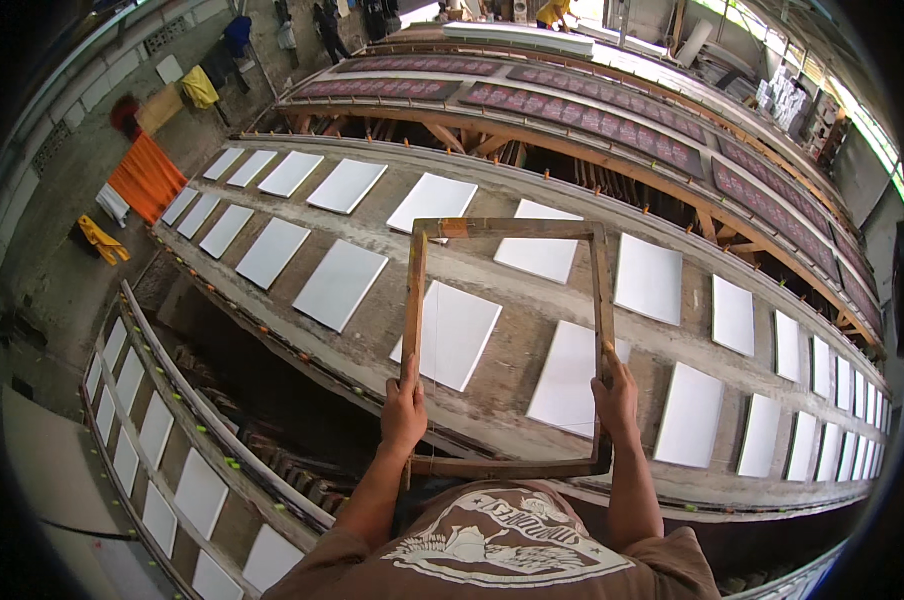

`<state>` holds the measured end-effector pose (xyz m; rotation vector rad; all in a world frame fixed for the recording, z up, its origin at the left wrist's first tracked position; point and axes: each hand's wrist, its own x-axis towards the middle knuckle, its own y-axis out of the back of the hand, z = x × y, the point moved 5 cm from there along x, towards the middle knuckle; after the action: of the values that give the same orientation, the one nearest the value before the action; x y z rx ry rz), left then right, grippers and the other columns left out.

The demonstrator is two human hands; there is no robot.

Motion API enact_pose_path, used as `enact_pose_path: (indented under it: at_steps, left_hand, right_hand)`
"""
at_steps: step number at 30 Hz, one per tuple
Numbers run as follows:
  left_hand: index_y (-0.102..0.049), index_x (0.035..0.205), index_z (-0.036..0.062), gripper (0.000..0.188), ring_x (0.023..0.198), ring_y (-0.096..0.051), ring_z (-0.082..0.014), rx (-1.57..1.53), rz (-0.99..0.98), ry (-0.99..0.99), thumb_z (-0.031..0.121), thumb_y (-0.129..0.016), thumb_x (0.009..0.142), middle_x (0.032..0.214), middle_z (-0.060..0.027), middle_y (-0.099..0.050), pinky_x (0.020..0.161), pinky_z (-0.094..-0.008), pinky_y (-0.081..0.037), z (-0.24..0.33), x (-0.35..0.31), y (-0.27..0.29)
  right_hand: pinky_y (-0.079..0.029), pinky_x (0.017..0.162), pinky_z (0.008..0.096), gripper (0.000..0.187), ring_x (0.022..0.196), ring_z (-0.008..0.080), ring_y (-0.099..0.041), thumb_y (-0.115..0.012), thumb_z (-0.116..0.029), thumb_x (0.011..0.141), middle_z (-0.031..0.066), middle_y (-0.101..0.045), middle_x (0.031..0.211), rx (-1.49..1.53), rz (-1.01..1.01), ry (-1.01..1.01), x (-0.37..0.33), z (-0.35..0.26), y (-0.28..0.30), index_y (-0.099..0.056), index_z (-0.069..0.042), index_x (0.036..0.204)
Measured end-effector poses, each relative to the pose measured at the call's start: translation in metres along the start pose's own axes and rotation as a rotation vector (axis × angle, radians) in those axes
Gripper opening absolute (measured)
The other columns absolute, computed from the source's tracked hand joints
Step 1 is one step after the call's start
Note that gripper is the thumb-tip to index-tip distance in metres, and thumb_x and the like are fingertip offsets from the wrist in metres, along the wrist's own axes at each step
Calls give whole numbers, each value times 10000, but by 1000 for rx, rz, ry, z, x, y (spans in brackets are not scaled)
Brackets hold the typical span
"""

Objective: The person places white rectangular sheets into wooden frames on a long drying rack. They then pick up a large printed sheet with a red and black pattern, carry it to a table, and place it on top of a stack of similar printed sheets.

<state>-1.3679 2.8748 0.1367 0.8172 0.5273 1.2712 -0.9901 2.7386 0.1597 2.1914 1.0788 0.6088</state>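
Observation:
In front of my body I hold up a rectangular wooden frame point(603, 290), tilted over the long table. My left hand point(404, 412) grips its left bar low down, and my right hand point(617, 400) is wrapped round the right bar at a similar height. The table shows through the frame's opening; a thin line runs down inside the left bar, and whether clear mesh fills it I cannot tell. Beyond and below the frame, flat white sheets point(459, 335) lie in two spaced rows along the grey-brown table point(512, 350). The frame covers parts of several sheets.
Another long table with white sheets point(202, 492) runs along the lower left. Behind the middle table stand wooden-framed tables carrying dark red patterned panels point(582, 125). Orange cloth point(147, 180) and other garments hang at the left wall. A person in yellow point(554, 12) is far back.

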Motion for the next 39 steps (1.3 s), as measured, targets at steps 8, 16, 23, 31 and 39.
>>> enact_pose_path:
  at_steps: [8, 16, 23, 31, 39]
  left_hand:
    - [-273, 1596, 248, 705, 812, -630, -447, 30, 43, -160, 89, -579, 981, 1074, -247, -514, 664, -500, -541, -81, 74, 49]
    - [-269, 1598, 239, 699, 820, -643, -442, 53, 26, -113, 92, -574, 986, 1100, -250, -515, 659, -486, -553, -104, 103, 69]
    - [-279, 1599, 208, 667, 872, -627, -438, 26, 40, -51, 108, -557, 1001, 1109, -259, -504, 758, -489, -532, -137, 122, 108]
    - [-268, 1596, 242, 699, 855, -649, -438, 71, 22, -74, 84, -572, 986, 1116, -240, -512, 691, -486, -569, -213, 187, 155]
    - [-233, 1609, 264, 715, 859, -660, -407, 51, 17, -100, 92, -561, 998, 1138, -229, -519, 689, -474, -566, -332, 266, 217]
  right_hand:
    - [-524, 889, 401, 680, 1006, 318, -649, -662, -24, 821, 192, -648, 1130, -27, -24, -128, 11, -78, -74, -500, -89, 1479]
    - [-523, 869, 394, 667, 982, 320, -648, -656, -5, 819, 182, -649, 1117, 35, 6, -57, 28, -108, -100, -499, -51, 1465]
    - [-524, 871, 390, 678, 997, 321, -653, -657, 9, 810, 196, -653, 1119, 14, -68, -75, 58, -142, -146, -491, -38, 1466]
    - [-514, 871, 435, 668, 987, 355, -644, -663, -33, 810, 200, -649, 1112, 0, 0, -84, 73, -218, -227, -517, -99, 1459]
    - [-516, 827, 479, 633, 944, 389, -647, -684, -36, 819, 188, -629, 1014, -37, -3, -53, 86, -304, -341, -520, -120, 1424]
